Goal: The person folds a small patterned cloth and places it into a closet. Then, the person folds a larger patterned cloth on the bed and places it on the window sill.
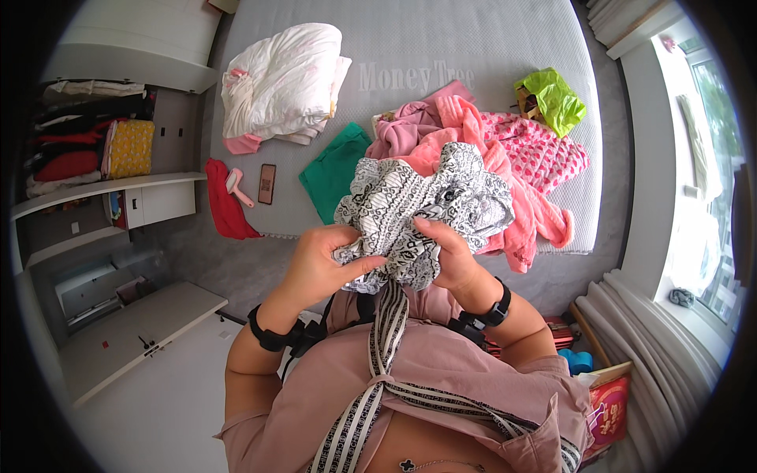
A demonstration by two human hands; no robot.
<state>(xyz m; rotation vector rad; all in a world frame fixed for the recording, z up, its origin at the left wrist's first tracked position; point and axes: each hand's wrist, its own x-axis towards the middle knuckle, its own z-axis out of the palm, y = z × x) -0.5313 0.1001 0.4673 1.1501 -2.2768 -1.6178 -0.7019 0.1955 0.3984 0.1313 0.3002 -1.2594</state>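
Observation:
Between my two hands is a gathered black-and-white patterned garment (394,197), bunched up in front of my waist. My left hand (335,264) grips its lower left edge, thumb on top. On the other side my right hand (449,252) pinches the cloth, with the thumb over it and the other fingers partly hidden. Just beyond it lie a coral-pink fluffy garment (528,213), a dusty-pink cloth (406,126), a pink cloth with red hearts (536,146) and a green folded cloth (335,169).
The grey mattress (473,39) carries a white folded quilt (276,79), a bright green plastic bag (552,102), a phone (267,184), a pink lint roller (238,189) and a red cloth (225,209). An open wardrobe shelf (102,189) stands left; curtains (646,339) hang right.

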